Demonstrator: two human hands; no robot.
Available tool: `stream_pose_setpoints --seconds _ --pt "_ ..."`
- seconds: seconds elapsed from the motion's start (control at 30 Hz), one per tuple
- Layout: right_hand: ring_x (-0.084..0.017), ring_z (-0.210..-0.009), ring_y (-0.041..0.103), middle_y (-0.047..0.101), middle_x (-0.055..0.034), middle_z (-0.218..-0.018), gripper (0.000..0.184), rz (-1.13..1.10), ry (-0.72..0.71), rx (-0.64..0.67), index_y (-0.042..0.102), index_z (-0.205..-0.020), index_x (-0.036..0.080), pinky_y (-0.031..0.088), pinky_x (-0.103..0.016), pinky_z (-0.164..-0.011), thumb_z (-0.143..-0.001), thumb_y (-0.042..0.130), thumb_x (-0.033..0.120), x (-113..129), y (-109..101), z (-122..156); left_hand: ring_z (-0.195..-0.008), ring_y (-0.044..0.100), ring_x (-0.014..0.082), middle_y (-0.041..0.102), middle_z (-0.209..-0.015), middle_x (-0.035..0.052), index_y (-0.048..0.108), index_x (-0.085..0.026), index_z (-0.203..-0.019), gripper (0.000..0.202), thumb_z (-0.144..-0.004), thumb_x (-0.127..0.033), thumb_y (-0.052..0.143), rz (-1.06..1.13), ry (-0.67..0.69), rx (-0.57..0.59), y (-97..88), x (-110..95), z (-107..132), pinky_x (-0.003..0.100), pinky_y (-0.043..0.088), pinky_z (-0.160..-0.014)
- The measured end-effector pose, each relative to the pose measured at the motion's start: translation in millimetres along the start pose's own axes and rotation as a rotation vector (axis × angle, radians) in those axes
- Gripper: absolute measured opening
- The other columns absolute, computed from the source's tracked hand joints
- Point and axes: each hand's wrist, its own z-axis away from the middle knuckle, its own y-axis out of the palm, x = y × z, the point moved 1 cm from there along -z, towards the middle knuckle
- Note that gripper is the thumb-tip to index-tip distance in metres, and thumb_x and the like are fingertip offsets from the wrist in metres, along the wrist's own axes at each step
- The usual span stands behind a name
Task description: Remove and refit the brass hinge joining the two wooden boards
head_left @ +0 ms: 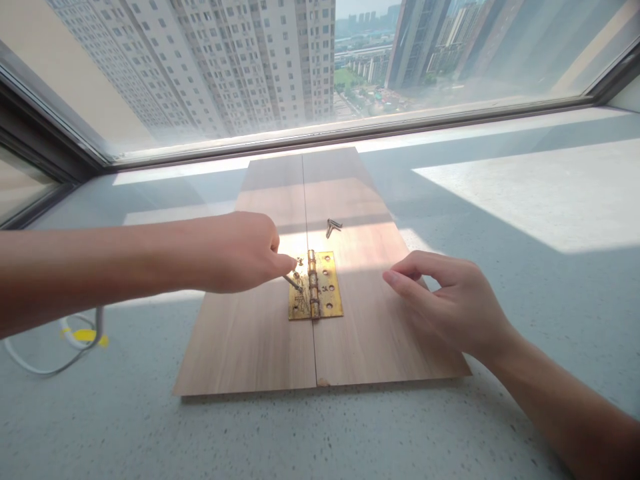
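A brass-coloured hinge, stained dark in places, lies flat across the seam between two wooden boards. From the left, my left hand reaches over, closed around what looks like a screwdriver. Only its thin metal shaft shows, slanting onto the hinge's left leaf; any handle is hidden in the fist. Holes show in the right leaf. My right hand is over the right board, thumb and forefinger pinched together; whatever may be between them cannot be made out. A few loose screws rest beyond the hinge.
The boards sit on a pale speckled sill. A white cable with a yellow tag loops at the left. Behind the boards runs a dark window frame, with tall buildings outside. Sunlight falls in bright patches.
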Motion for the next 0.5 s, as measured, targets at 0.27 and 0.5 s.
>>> stream_pose_setpoints --seconds 0.27,0.5 --pt "-0.015 -0.063 0.059 0.065 0.0006 -0.066 0.021 -0.006 -0.009 0.019 0.062 -0.065 0.021 0.042 -0.029 -0.060 -0.083 0.059 0.030 1.7 0.4 1.3 -0.042 0.043 0.0151 0.056 -0.051 0.0071 0.052 -0.019 -0.049 0.052 -0.084 -0.054 0.038 -0.217 0.085 -0.043 5.9 1.7 1.7 0.032 0.028 -0.048" --pt "-0.014 -0.064 0.058 0.065 0.0008 -0.066 0.020 -0.017 -0.007 0.023 0.062 -0.065 0.021 0.042 -0.030 -0.061 -0.084 0.059 0.029 1.4 3.3 2.0 -0.038 0.032 0.0118 0.052 -0.048 0.0039 0.055 -0.020 -0.054 0.040 -0.086 -0.041 0.045 -0.534 0.501 -0.224 16.5 10.5 9.5 0.030 0.021 -0.044"
